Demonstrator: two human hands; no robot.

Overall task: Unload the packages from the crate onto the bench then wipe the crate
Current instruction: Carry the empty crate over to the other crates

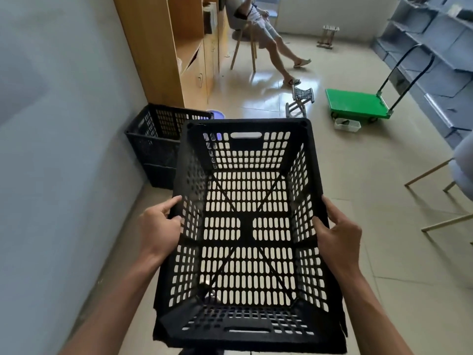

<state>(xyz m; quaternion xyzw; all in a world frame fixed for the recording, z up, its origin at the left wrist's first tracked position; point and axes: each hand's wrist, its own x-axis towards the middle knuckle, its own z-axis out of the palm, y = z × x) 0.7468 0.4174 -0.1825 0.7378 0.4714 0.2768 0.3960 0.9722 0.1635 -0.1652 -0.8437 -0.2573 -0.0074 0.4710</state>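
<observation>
A black slotted plastic crate is held up off the floor in front of me, its inside bare and the tiled floor showing through the slots. My left hand grips the crate's left rim, thumb on the inner side. My right hand grips the right rim the same way. No packages or bench are in view.
A second black crate stands on the floor against the left wall. Behind it is a wooden cabinet. A person sits on a chair at the back. A green trolley, a small clear tray and grey shelving are to the right.
</observation>
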